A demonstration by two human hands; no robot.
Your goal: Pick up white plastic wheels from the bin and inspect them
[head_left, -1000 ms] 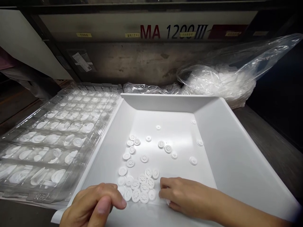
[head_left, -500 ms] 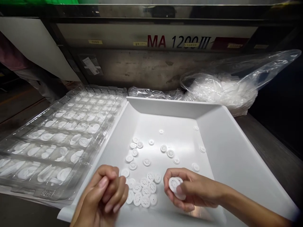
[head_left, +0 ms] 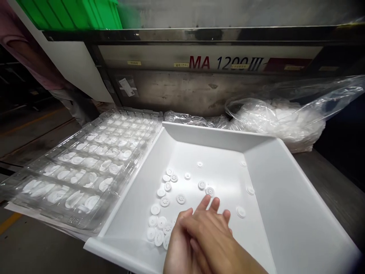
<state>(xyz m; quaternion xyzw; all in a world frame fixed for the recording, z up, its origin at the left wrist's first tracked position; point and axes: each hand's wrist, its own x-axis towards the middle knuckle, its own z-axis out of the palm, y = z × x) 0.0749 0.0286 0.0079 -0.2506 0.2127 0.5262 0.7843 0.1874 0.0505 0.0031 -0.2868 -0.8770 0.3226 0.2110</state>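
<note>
My right hand [head_left: 213,236] lies across my left hand [head_left: 178,245] over the near part of the pale grey bin. The two hands touch, palms facing each other. Whatever is between them is hidden, and the overlap makes it hard to tell whose fingertips show at the top. Small white plastic wheels [head_left: 180,199] with spoked faces lie scattered on the bin floor. A cluster of the wheels [head_left: 159,238] sits just left of my left hand, partly covered by it. One wheel [head_left: 210,191] is close beyond the fingertips.
The grey bin [head_left: 302,190] has raised sloping walls. At left is a clear compartment tray [head_left: 114,194] with white parts. A clear plastic bag [head_left: 273,118] of white material stands behind right. A machine panel [head_left: 159,57] and green crate [head_left: 71,15] are behind; a person [head_left: 31,49] stands far left.
My hands were apart, with white wheels visible in my right hand; now it has moved left onto my left hand and the wheels are out of sight. The view has shifted.
</note>
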